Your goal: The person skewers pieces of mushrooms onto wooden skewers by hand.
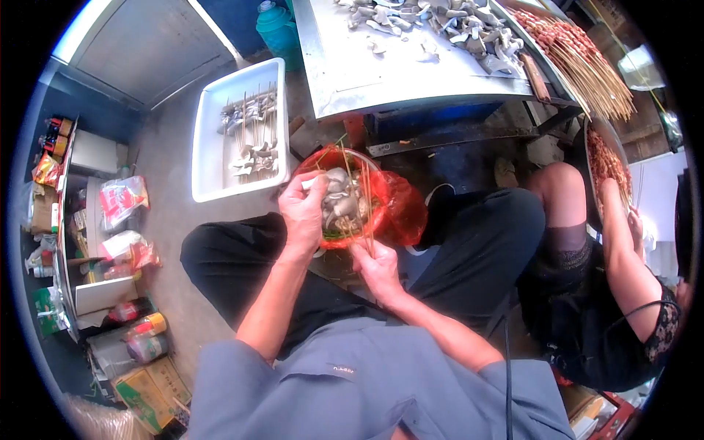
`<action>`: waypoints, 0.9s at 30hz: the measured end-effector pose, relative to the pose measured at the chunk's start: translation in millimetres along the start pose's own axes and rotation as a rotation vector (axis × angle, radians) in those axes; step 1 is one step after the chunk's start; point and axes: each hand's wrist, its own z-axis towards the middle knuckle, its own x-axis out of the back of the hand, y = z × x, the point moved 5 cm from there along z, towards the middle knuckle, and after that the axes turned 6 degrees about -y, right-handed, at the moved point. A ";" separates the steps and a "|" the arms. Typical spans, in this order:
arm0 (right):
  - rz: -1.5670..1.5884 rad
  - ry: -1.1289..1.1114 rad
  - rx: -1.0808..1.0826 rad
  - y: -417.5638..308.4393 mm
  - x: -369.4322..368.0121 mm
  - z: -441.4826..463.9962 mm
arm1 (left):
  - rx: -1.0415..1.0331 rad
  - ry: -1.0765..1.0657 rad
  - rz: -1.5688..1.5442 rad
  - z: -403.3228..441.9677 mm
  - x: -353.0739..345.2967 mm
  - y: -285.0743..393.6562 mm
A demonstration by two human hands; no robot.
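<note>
Red plastic bag [402, 213] lines and bunches around a round container between my knees, and grey, mushroom-like pieces [339, 196] lie inside it, at the centre of the clock. My right hand [378, 270], at 5 o'clock from them, is in a narrow pinch on thin wooden sticks [369, 209] that rise across the opening. My left hand [302, 209], at 9 o'clock, is curled in at the container's edge; something pale shows at its fingertips, but I cannot tell whether it is a held piece.

At 10 o'clock, a white tray [204, 136] holds skewers threaded with similar grey pieces. More grey pieces are heaped on a metal-edged table [341, 62] at 1 o'clock, with red meat skewers [568, 55] at 2. At 3, another person's arm [623, 242] reaches to a basin [595, 165] of reddish meat.
</note>
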 end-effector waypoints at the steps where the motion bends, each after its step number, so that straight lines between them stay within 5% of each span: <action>1: 0.002 -0.002 -0.006 -2.6 -0.1 0.4 | 0.013 0.020 -0.015 -2.1 -1.1 0.3; 14: 0.127 -0.063 -0.177 -0.1 3.4 3.2 | 0.069 0.001 -0.044 -7.7 -6.4 -2.0; 27: 0.066 -0.029 -0.052 -13.4 5.0 13.8 | 0.199 -0.155 -0.144 -5.4 -12.9 -6.5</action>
